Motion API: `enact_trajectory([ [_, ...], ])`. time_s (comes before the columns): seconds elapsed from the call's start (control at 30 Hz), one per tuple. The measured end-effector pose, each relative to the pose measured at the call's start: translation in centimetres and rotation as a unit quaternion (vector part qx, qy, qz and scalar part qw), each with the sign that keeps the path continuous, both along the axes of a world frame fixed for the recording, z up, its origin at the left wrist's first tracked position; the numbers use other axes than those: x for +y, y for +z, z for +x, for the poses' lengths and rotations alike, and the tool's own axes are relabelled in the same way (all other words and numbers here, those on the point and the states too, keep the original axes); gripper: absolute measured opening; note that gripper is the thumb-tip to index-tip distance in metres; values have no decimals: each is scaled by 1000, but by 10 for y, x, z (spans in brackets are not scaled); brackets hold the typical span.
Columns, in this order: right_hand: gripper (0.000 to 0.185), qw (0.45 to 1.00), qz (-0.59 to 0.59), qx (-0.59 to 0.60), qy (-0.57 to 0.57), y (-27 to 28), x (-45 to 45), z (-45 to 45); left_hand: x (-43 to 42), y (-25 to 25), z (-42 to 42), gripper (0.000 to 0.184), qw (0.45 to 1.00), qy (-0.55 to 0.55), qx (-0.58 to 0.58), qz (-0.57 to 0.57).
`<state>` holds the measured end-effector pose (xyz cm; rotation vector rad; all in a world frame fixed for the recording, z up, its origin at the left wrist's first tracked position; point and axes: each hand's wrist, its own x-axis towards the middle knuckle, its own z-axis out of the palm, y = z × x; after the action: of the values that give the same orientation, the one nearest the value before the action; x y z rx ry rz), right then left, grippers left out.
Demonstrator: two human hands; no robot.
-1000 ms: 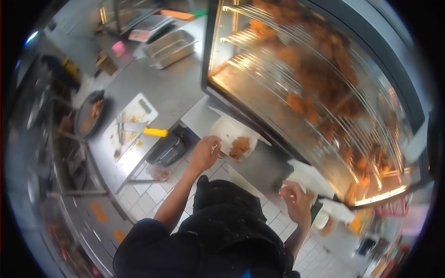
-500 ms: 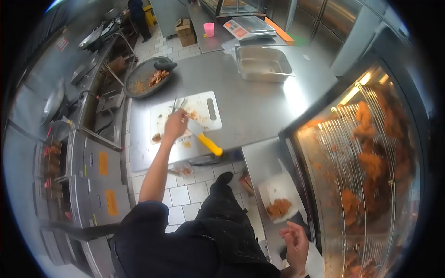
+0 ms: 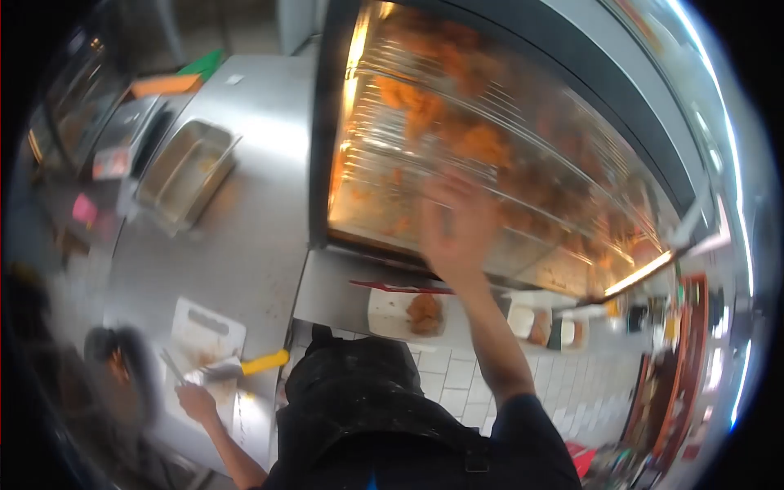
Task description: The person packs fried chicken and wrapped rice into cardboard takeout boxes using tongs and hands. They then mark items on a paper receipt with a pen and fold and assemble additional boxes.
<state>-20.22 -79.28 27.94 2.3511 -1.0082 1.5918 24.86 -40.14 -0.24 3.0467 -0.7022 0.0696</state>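
My left hand (image 3: 196, 402) is closed around a slim metal utensil (image 3: 173, 367), which looks like tongs, over the white cutting board (image 3: 233, 335). Beside it on the board lies a knife with a yellow handle (image 3: 266, 362). Blurred by motion, my right hand (image 3: 459, 220) is raised in front of the lit display cabinet (image 3: 327, 122) with fried pieces on wire racks. Its fingers look apart, with nothing visible in them. Below the cabinet, a white open box (image 3: 384, 314) holds brown fried pieces (image 3: 425, 314), next to a red strip (image 3: 392, 287).
A metal pan (image 3: 184, 175) and a scale (image 3: 122, 139) stand on the steel counter (image 3: 261, 188), with a pink cup (image 3: 84, 209) behind. A dark round dish (image 3: 122, 367) is at the left. More open boxes (image 3: 523, 318) stand right of my right arm.
The view has swung right. My right hand has risen from beside the box to the cabinet front. My left hand reached the board and stays at the metal utensil.
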Motion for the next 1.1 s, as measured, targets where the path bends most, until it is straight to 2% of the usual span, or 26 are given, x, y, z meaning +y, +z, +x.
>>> enact_trajectory([
  [0.03, 25, 999, -35, 24, 26, -6, -16, 14, -21, 16, 1, 34, 1000, -26, -2, -2],
  [0.07, 30, 997, -39, 25, 57, -10, -25, 29, -41, 40, -10, 32, 995, -51, 51, -69],
  [0.1, 31, 998, -48, 16, 49, -15, -34, 44, -62, 69, -25, 32, 983, -73, 105, -133],
  [0.17, 32, 997, -70, 5, 38, -24, -44, 57, -119, 131, -77, 30, 959, -126, 176, -184],
  [0.27, 34, 994, -102, -9, 29, -32, -59, 60, -175, 167, -133, 26, 897, -199, 303, -253],
  [0.3, 33, 993, -103, 53, 4, -30, -57, 54, -193, 170, -149, 26, 879, -182, 358, -259],
  [0.33, 33, 988, -102, 114, -22, -28, -56, 47, -205, 175, -165, 26, 865, -220, 372, -255],
  [0.43, 33, 977, -118, 163, -69, -25, -55, 14, -230, 182, -198, 23, 834, -312, 393, -229],
  [0.5, 32, 974, -123, 171, -85, -22, -49, -13, -240, 176, -210, 22, 827, -350, 381, -220],
  [0.57, 31, 970, -128, 174, -108, -20, -43, -41, -244, 177, -218, 21, 759, -408, 425, -276],
  [0.6, 32, 969, -129, 173, -118, -20, -39, -57, -245, 180, -220, 21, 760, -408, 425, -275],
  [0.77, 33, 960, -128, 190, -160, -32, -24, -151, -247, 201, -227, 23, 694, -441, 497, -277],
  [0.83, 30, 938, -125, 118, -301, -39, -14, -168, -253, 206, -233, 23, 671, -446, 522, -279],
  [0.9, 29, 939, -62, -33, -335, -36, 25, -113, -266, 208, -254, 23, 514, -433, 657, -342],
  [0.93, 24, 942, 145, -177, -245, -54, 57, -81, -275, 207, -270, 23, 510, -436, 657, -344],
  [0.97, 38, 984, 124, -27, -127, -57, 82, -57, -286, 204, -288, 24, 449, -444, 688, -357],
  [1.0, 55, 911, 385, -145, 3, -24, 116, -14, -296, 203, -302, 25, 387, -449, 716, -369],
  [1.03, 53, 920, 375, -115, -3, -24, 128, 3, -304, 206, -312, 25, 386, -450, 715, -370],
  [1.1, 51, 925, 368, -89, -16, -29, 135, 7, -310, 210, -327, 27, 465, -553, 606, -332],
])
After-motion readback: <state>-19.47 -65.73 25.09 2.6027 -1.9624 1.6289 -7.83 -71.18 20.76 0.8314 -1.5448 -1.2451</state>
